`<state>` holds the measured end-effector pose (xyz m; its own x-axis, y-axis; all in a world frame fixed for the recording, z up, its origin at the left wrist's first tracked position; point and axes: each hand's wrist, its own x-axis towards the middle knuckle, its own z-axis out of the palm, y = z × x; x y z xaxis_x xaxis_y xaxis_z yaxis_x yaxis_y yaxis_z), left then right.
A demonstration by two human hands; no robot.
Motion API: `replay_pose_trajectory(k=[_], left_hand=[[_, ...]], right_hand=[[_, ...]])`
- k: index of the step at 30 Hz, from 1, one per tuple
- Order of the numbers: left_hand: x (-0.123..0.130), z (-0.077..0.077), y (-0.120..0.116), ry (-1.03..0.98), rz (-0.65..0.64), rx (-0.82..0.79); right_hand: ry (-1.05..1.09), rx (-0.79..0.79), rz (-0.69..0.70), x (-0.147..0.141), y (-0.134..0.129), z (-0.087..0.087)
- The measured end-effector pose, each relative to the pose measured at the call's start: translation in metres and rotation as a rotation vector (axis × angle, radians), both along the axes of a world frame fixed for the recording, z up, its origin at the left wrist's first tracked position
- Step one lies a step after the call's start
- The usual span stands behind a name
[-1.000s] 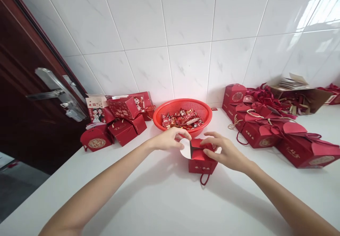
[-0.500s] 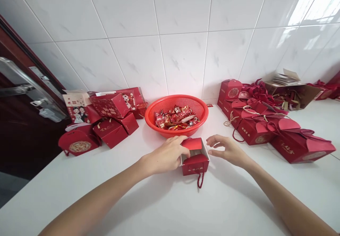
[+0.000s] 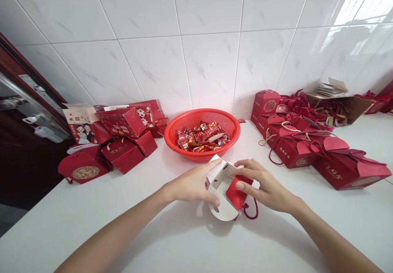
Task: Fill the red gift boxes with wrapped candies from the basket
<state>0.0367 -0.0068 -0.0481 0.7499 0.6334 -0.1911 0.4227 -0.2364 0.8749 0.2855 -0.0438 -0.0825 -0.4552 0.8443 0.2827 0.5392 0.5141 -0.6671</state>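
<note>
Between my hands a small red gift box (image 3: 225,213) with a white inside stands tilted on the white table, its flaps spread. My left hand (image 3: 195,183) grips the box's left side, the thumb pressing on the near white flap. My right hand (image 3: 260,183) is curled over the right side, with its thumb and fingers at a red inner flap (image 3: 238,193). A dark red cord (image 3: 255,213) hangs out beside the box on the right. Just behind stands a red plastic basket (image 3: 172,140) holding wrapped candies (image 3: 204,137).
Several red gift boxes (image 3: 123,154) are stacked at the left, near a door handle (image 3: 12,102). More closed boxes (image 3: 294,152) with cords stand at the right. Behind them lies an open cardboard box (image 3: 356,105) with ribbons. A tiled wall (image 3: 211,72) rises at the back.
The gift box has been turned and its flaps spread, showing the white inside. My right hand has come from beside the box onto it. The cord now lies to the right.
</note>
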Motion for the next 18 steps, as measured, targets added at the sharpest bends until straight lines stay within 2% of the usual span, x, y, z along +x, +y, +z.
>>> replay_pose_trajectory(k=[5, 9, 12, 18], left_hand=[[-0.007, -0.008, 0.003, -0.079, 0.030, -0.109], [-0.012, -0.016, 0.004, -0.029, 0.052, -0.199], [-0.014, -0.022, 0.003, -0.052, 0.044, -0.200], [-0.024, -0.033, -0.001, -0.107, 0.113, -0.060]], right_hand=[[0.356, -0.357, 0.094, 0.014, 0.007, 0.007], [0.415, -0.574, 0.189, 0.027, 0.012, 0.009], [0.350, -0.569, 0.209, 0.034, 0.016, 0.007], [0.189, -0.362, 0.215, 0.026, 0.022, -0.005]])
